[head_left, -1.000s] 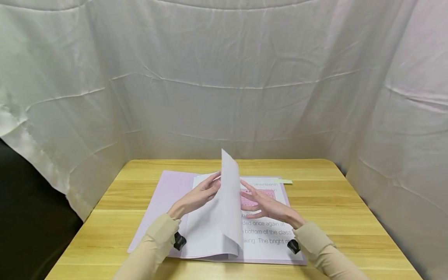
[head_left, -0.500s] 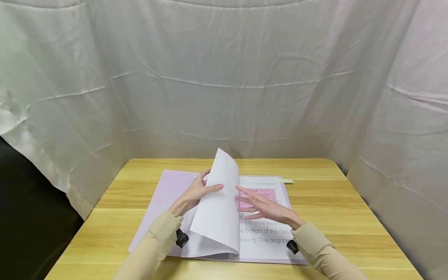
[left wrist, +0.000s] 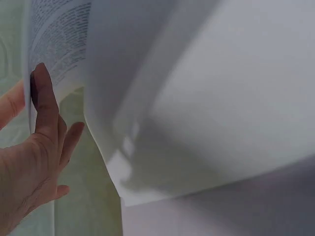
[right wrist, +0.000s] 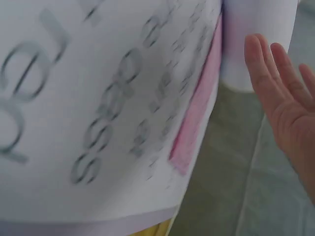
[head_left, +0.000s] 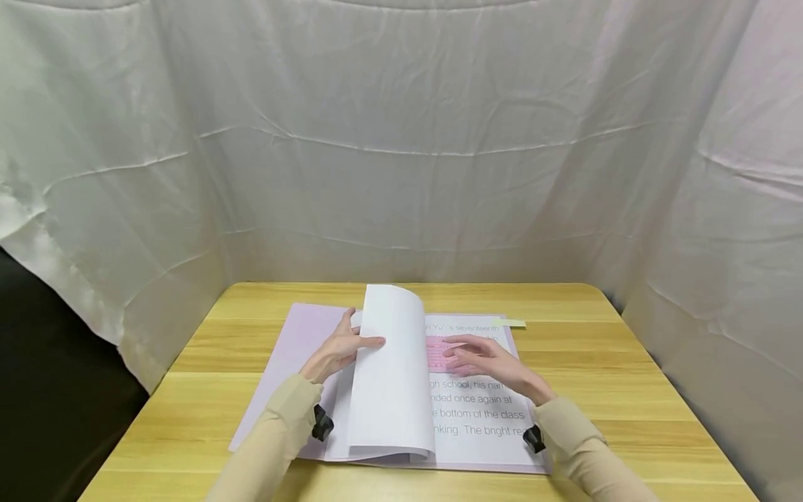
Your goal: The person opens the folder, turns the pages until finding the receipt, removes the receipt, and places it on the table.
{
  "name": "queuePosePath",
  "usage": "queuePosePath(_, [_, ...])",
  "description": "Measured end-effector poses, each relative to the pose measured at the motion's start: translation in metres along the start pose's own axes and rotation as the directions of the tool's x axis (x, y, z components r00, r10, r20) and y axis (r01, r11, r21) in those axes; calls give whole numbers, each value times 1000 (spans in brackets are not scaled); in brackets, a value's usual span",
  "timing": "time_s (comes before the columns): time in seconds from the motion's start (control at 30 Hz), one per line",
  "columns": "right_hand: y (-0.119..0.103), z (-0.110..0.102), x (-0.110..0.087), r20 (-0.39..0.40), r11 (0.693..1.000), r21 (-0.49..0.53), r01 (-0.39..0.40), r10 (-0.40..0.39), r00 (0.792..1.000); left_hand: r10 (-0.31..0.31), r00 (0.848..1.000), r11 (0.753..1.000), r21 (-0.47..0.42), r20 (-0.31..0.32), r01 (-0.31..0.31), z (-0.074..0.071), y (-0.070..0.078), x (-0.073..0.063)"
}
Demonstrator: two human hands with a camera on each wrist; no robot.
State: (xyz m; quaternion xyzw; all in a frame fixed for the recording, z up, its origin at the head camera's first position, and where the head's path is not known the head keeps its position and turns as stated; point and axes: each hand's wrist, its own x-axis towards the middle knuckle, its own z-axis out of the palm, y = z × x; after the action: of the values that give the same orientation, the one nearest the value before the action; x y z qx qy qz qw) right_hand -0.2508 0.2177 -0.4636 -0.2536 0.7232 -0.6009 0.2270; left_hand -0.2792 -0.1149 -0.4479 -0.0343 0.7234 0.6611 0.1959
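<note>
A booklet with a pale lilac cover lies spread on the table. My left hand pinches the free edge of a curled white page, thumb on its near face and fingers behind. In the left wrist view that page passes between thumb and index finger, with small print on its inner side. My right hand is over a pink printed slip on the right-hand page, its fingers loosely bent and holding nothing. In the right wrist view the slip shows apart from the fingers.
A pale yellow-green tab sticks out past the booklet's upper right edge. The wooden table extends around the booklet. Grey-white curtains enclose the back and sides.
My left hand has taken hold of the page edge and drawn it leftward, so the page curls over. My right hand has moved slightly right, its fingers more bent.
</note>
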Motion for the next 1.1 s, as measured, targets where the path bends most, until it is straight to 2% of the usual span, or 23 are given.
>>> queuePosePath(0.13, [11, -13, -2, -137, 999, -19, -39, 36, 990, 7, 1000, 1000, -3, -11, -7, -4, -4, 0])
queuePosePath(0.23, [17, -22, -1, -254, 995, -68, -75, 55, 966, 12, 1000, 1000, 28, -27, -12, -6, -7, 0])
queuePosePath(0.33, [21, -29, 1, -335, 988, -90, -127, 90, 938, 24, 999, 998, 64, -43, -21, -9, -10, 1])
queuePosePath(0.43, [25, -35, 3, -394, 980, -87, -180, 132, 910, 71, 995, 987, 152, -67, -60, -10, -15, 2])
queuePosePath(0.53, [28, -40, 5, -447, 971, -73, -228, 173, 878, 137, 987, 953, 282, -81, -109, -10, -21, 3])
queuePosePath(0.57, [29, -42, 5, -457, 968, -67, -244, 187, 869, 155, 984, 937, 328, -87, -119, -10, -22, 4])
queuePosePath(0.63, [32, -44, 6, -455, 964, -69, -257, 199, 868, 176, 979, 908, 400, -106, -120, -9, -26, 4])
queuePosePath(0.73, [35, -46, 6, -427, 952, -90, -293, 229, 875, 203, 970, 874, 472, -130, -119, -9, -30, 4])
queuePosePath(1.0, [37, -52, 7, -357, 919, -114, -378, 318, 879, 286, 950, 790, 592, -128, -158, -8, -36, 7])
queuePosePath(1.07, [40, -53, 9, -357, 912, -122, -392, 329, 874, 290, 948, 773, 616, -130, -152, -7, -39, 8])
queuePosePath(1.1, [41, -54, 11, -353, 910, -129, -395, 330, 875, 277, 952, 773, 619, -133, -139, -7, -40, 8])
